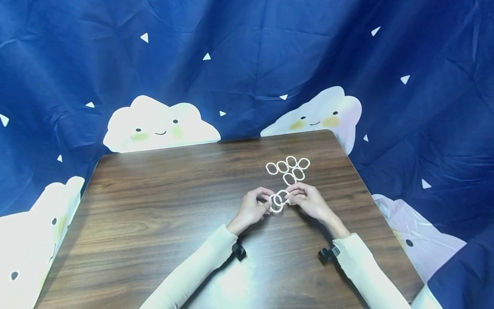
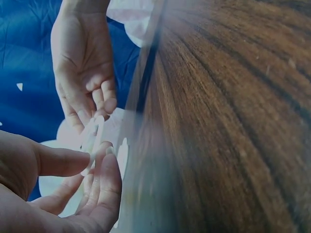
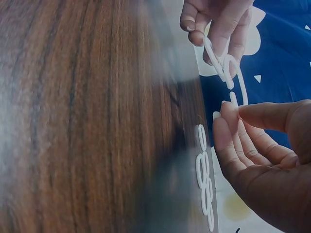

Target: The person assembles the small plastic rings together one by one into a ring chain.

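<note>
Two white oval rings overlap between the hands, low above the brown table. My left hand pinches the left ring between thumb and fingers. Thumb and fingertips of my right hand pinch the right ring. In the right wrist view a small gap shows in the side of the right ring, and the left ring meets it close to that gap. Whether the two are fully linked I cannot tell. The left wrist view shows the rings nearly edge-on, partly hidden by the fingers.
Just beyond the hands, several more white oval rings lie in a cluster on the wooden table, touching or almost touching. A blue curtain with clouds hangs behind the table. Each sleeve cuff carries a small black camera.
</note>
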Motion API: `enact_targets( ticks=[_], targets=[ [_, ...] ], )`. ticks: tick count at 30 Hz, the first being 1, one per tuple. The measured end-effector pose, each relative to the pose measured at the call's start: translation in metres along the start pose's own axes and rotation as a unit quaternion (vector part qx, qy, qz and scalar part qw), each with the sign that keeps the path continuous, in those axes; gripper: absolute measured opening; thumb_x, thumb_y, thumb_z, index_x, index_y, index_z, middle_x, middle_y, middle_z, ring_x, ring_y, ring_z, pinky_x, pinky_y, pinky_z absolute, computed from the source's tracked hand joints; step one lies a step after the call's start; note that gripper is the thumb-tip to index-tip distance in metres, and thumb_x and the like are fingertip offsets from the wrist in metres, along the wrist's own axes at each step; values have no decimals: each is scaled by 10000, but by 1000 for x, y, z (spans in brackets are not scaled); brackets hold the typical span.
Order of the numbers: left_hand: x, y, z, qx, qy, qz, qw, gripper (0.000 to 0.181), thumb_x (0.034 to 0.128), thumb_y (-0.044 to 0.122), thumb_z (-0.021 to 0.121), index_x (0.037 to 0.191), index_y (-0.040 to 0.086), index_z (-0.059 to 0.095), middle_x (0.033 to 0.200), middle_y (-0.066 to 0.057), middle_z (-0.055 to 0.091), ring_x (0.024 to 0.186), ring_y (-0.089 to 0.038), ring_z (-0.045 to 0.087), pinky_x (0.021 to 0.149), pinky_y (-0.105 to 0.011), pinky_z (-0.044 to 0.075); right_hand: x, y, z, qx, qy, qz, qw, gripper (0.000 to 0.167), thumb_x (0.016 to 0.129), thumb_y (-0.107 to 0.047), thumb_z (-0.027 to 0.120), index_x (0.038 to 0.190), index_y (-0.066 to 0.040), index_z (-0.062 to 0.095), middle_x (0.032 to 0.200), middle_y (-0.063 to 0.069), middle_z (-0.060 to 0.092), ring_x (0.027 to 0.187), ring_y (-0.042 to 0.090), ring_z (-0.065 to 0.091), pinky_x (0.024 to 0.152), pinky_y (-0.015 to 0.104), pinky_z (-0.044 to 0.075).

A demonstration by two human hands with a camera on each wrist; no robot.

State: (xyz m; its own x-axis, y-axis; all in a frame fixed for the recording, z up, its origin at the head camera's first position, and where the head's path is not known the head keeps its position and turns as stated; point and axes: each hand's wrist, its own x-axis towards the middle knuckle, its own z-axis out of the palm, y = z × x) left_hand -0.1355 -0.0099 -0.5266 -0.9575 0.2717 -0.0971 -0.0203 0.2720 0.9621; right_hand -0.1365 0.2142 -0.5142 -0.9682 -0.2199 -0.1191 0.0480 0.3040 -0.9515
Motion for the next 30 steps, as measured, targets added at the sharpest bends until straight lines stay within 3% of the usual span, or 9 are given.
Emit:
enact_targets(
  ticks=[6, 15, 21, 25, 30],
  targets=[
    [-2, 0, 0, -207, -30, -64, 9998, 293, 922, -43, 691, 1188, 78, 713, 992, -127, 757, 717, -361, 773, 496, -429, 615, 0, -1, 3, 119, -24, 22, 9999, 300, 974, -16, 685, 1235, 115, 616, 1095, 322, 699, 859, 98, 748, 801, 201, 628],
    [-4, -2, 0, -468, -104, -48, 9988, 305, 913, -64, 690, 1188, 65, 714, 992, -161, 751, 653, -251, 756, 419, -231, 492, 1, -2, 5, 293, -110, 19, 9995, 304, 979, -1, 670, 1243, 131, 597, 1110, 329, 692, 869, 79, 743, 834, 216, 635],
    [-5, -2, 1, -549, -117, -13, 9984, 303, 914, -67, 694, 1190, 56, 715, 975, -158, 745, 644, -227, 751, 419, -201, 474, 0, -3, 6, 300, -153, 10, 9994, 318, 975, -5, 678, 1247, 135, 593, 1112, 323, 695, 870, 59, 734, 830, 199, 623],
    [-5, -2, 1, -593, -129, -51, 9981, 313, 912, -81, 684, 1193, 54, 714, 985, -160, 742, 637, -200, 739, 431, -221, 508, 0, -2, 7, 307, -162, 48, 9994, 312, 977, -1, 673, 1246, 135, 592, 1103, 316, 695, 864, 49, 729, 824, 186, 619],
    [-5, -3, 2, -656, -205, -21, 9976, 317, 905, -99, 674, 1199, 19, 699, 1017, -180, 732, 643, -183, 730, 590, -383, 649, 1, -1, 8, 468, -226, 71, 9986, 337, 977, 0, 672, 1262, 151, 575, 1080, 292, 707, 860, 26, 726, 831, 181, 620]
  ],
)
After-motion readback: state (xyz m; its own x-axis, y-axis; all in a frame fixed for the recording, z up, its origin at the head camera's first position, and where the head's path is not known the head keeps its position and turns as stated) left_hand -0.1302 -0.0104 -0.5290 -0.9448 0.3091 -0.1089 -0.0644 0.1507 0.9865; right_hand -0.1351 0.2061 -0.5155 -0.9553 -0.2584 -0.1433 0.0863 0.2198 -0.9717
